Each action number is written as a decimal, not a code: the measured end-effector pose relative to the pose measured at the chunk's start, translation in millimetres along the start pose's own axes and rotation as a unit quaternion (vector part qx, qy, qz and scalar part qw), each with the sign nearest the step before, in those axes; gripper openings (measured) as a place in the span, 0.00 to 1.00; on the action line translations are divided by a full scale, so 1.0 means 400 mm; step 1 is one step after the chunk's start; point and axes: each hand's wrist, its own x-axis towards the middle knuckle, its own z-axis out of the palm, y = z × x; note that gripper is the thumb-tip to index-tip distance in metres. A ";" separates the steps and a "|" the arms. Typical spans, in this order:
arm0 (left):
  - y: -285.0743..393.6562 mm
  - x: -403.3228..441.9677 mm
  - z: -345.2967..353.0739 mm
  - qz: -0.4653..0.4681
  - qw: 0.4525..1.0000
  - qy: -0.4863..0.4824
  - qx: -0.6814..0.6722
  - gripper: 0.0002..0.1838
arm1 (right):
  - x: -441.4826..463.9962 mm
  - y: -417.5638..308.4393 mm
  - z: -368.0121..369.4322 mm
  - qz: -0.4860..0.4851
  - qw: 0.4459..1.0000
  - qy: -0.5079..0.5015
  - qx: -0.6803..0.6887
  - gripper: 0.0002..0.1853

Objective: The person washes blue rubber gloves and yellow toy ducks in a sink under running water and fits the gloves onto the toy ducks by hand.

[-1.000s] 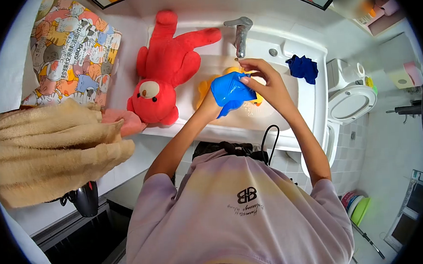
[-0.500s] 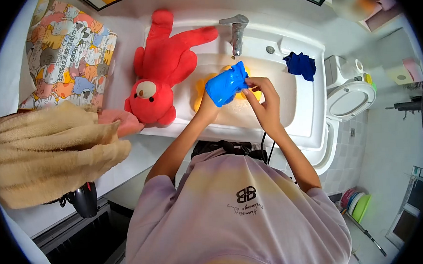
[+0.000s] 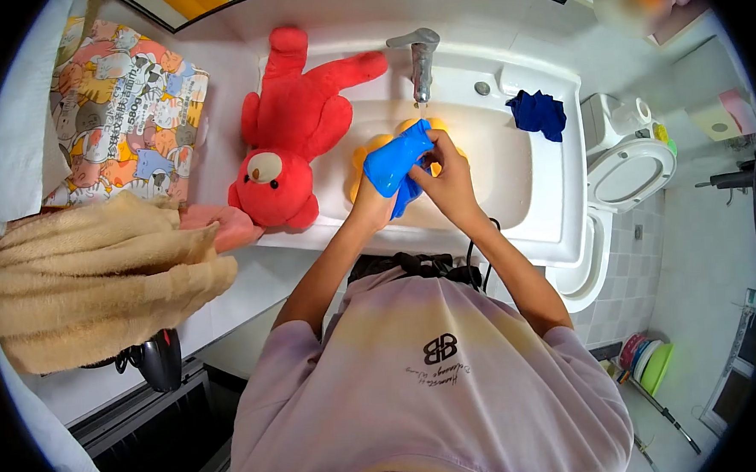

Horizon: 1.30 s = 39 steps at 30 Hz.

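A glossy, thin blue pouch-like piece [image 3: 394, 160] covers most of my left hand [image 3: 375, 205] over the sink; its exact kind is unclear. Only the wrist and heel of that hand show, and the fingers are hidden under the blue material. My right hand [image 3: 446, 179] has thumb and fingers closed on the right edge of the blue piece. A loose flap of it hangs down between the two hands. Behind and below lies a yellow, rounded-lobed thing [image 3: 380, 142] in the sink basin [image 3: 498, 165], partly covered by my hands.
A red plush bear [image 3: 290, 112] lies on the sink's left side. The faucet [image 3: 421, 63] rises behind my hands. A dark blue cloth [image 3: 538, 115] rests on the right rim. Left are a patterned tissue pack [image 3: 133, 121], a tan towel [image 3: 107, 284] and a black hair dryer [image 3: 160, 360].
My right hand has moved slightly left and down, its fingers now closer around the blue piece. A flap of the blue piece now hangs lower between my hands.
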 end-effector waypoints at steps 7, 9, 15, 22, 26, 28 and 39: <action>-0.020 0.008 -0.011 -0.010 1.000 0.003 0.025 0.13 | -0.011 0.034 0.010 0.077 0.993 0.026 0.085 0.14; -0.010 0.006 -0.006 -0.014 0.999 0.010 0.048 0.13 | -0.007 0.033 -0.005 0.083 0.988 0.004 0.130 0.14; 0.030 0.004 0.019 -0.028 0.995 -0.034 0.090 0.13 | 0.008 -0.058 -0.038 0.188 0.942 -0.012 0.276 0.10; -0.064 0.005 -0.088 0.094 0.972 -0.147 0.157 0.21 | 0.037 -0.085 -0.103 0.231 0.950 -0.002 0.211 0.07; -0.050 -0.022 -0.103 0.131 0.986 -0.086 0.063 0.19 | 0.050 -0.106 -0.141 0.183 0.963 0.057 0.189 0.06; -0.064 -0.031 -0.127 0.124 0.984 -0.032 0.126 0.20 | 0.052 -0.142 -0.159 0.167 0.965 0.093 0.178 0.05; -0.156 0.151 -0.059 0.374 0.865 0.016 0.334 0.41 | 0.109 -0.293 -0.212 0.064 0.984 0.053 0.157 0.07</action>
